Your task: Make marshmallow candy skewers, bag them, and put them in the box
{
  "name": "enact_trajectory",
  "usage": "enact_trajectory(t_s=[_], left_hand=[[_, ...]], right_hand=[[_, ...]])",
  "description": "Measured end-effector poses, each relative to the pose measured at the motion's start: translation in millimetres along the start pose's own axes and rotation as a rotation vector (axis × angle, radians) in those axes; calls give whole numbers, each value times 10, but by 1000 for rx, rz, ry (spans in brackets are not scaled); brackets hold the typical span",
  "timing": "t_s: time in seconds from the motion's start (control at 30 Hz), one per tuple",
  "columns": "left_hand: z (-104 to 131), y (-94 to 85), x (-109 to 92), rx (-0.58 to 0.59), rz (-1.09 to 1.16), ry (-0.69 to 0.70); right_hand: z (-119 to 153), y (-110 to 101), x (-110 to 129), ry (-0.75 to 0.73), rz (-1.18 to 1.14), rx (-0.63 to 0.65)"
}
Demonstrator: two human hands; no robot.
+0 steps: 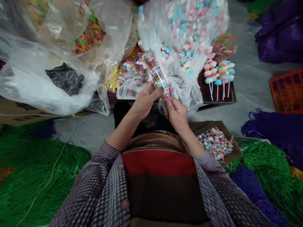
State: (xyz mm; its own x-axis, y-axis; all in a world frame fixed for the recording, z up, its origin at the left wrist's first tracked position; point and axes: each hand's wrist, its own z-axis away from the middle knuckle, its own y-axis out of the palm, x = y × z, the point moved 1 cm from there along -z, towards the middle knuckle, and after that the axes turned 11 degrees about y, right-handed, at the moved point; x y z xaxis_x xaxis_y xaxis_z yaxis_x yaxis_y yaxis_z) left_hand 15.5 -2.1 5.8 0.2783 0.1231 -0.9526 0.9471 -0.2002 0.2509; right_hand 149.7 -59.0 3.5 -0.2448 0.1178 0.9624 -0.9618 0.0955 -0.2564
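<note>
Over the table's front edge, both hands hold a printed clear candy bag, tilted with its top to the left. Pastel candy shows inside its lower part. My left hand is closed around the lower side of the bag, thumb on top. My right hand pinches the bag's pink bottom end; what lies under the fingers is hidden. Just left of the bag lie flat printed wrappers and gold ties. To the right, several marshmallow skewers rest with white sticks over the table edge.
Large clear bags of pastel marshmallows and ring-shaped gummies crowd the back. A cardboard box of wrapped candies stands low at my right. Green netting covers the floor at left; an orange crate sits far right.
</note>
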Motion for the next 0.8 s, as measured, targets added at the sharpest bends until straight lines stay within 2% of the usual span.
enact_trajectory(t_s=[0.13, 0.23, 0.33, 0.43, 0.6, 0.7, 0.8], left_hand=[[38, 162, 18, 27, 63, -113], [59, 140, 45, 36, 38, -160], [41, 34, 18, 39, -43, -77], [26, -54, -38, 16, -253, 51], [61, -72, -38, 48, -523, 175], [81, -114, 13, 81, -530, 166], [65, -182, 48, 53, -349, 122]], right_hand=[[6, 34, -16, 44, -48, 55], [-5, 9, -44, 119, -144, 120], [5, -47, -38, 139, -150, 140], [45, -82, 2, 92, -78, 85], [72, -22, 5, 69, -82, 59], [34, 7, -46, 88, -169, 78], [4, 14, -86, 105, -235, 109]])
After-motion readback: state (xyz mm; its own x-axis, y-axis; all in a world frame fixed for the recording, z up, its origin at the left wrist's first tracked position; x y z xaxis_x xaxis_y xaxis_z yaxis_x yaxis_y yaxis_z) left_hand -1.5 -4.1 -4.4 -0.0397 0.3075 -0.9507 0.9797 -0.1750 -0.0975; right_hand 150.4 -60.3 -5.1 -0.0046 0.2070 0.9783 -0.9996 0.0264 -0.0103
